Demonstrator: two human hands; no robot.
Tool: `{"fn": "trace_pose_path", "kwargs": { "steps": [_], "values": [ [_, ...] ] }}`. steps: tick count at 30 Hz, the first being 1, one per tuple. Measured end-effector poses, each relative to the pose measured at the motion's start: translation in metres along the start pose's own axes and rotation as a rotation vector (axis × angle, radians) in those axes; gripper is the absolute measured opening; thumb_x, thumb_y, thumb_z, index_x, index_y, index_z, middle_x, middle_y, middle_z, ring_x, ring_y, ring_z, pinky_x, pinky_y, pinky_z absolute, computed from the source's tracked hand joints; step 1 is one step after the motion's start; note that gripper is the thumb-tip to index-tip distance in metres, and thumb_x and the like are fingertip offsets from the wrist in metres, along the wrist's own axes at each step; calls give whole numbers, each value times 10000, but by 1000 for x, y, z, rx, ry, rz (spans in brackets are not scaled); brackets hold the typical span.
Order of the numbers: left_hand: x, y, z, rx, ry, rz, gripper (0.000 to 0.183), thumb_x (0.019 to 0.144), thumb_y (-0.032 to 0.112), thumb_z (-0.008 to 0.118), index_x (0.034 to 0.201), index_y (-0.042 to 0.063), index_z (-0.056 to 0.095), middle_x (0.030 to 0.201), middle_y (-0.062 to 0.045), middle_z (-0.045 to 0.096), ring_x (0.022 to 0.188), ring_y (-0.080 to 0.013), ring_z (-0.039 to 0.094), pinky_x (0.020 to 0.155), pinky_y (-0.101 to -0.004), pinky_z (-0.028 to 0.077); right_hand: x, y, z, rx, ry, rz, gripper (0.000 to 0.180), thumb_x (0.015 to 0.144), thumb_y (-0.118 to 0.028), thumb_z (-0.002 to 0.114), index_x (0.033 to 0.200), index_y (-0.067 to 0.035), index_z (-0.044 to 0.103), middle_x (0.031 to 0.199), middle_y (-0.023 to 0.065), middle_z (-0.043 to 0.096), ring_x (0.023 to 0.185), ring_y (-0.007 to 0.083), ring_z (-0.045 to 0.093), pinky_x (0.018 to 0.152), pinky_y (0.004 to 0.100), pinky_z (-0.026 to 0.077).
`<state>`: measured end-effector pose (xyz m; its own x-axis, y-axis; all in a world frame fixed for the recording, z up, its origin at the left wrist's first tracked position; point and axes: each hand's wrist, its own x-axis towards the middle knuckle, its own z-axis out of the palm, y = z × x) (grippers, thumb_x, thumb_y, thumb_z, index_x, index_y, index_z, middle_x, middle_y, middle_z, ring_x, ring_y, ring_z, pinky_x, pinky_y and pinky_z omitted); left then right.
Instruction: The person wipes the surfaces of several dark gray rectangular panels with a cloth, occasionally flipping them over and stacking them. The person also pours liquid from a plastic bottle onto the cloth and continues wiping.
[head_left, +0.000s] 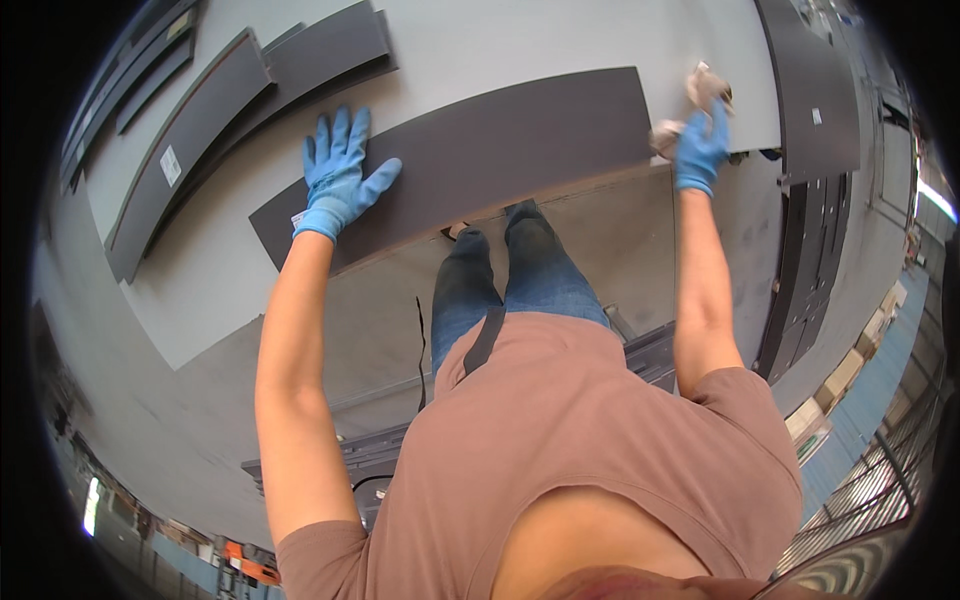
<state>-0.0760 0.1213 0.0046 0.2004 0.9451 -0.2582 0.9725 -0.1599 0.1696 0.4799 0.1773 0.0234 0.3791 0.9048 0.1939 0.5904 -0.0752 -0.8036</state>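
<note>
A long dark grey panel (510, 150) lies along the near edge of a pale work table (450, 45). My left hand (337, 169), in a blue glove, rests spread and flat near the panel's left end, its fingertips past the far edge. A small white label (298, 219) shows beside that wrist. Just off the panel's right end, my right hand (703, 146), gloved in blue too, grips a crumpled light cloth (709, 86). The hand and cloth are slightly blurred. Part of the cloth hangs out by the panel's right corner.
Further dark panels (202, 135) lie overlapping at the table's left, one bearing a printed label (170, 165). To the right stands a stack of dark panels (814, 97). More panels (367, 450) lie behind me. Boxes (840, 375) line the far right.
</note>
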Motion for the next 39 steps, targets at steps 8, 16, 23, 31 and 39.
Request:
{"fn": "trace_pose_path", "kwargs": {
  "steps": [8,16,23,31,39],
  "values": [
    [-2,2,3,68,66,38,1058,880,749,605,1707,195,248,1760,-182,221,1620,-456,144,1288,-624,118,-115,-143,174,-534,-779,-683,274,783,-111,665,1054,-75,678,1076,142,693,1013,335,677,962,463,518],
    [-12,27,12,57,175,-49,1037,900,758,601,1683,143,310,1740,-211,262,1594,-492,212,1284,-629,137,74,59,36,-424,-43,-217,449,1125,-362,433,1156,-6,705,1197,252,695,1082,419,656,933,513,526],
    [-17,95,20,25,288,-172,1057,881,810,548,1668,135,339,1723,-231,276,1592,-480,216,1278,-646,109,23,-29,26,-663,-404,-823,941,893,-781,583,1549,-109,526,1682,228,376,1581,432,291,1238,664,203],
    [-106,142,38,73,236,-12,906,878,423,700,1650,91,361,1713,-249,277,1578,-489,257,1286,-633,177,-104,-56,45,-554,-678,-1115,454,951,-177,628,1397,-97,634,1677,252,376,1565,442,346,1273,584,279],
    [-105,142,44,150,439,22,631,910,124,641,1531,80,542,1570,-206,523,1443,-416,524,1181,-531,438,-95,-53,45,-490,-649,-1169,422,929,-82,594,1348,-63,640,1619,262,462,1504,451,446,1230,558,378]
  ]
}}
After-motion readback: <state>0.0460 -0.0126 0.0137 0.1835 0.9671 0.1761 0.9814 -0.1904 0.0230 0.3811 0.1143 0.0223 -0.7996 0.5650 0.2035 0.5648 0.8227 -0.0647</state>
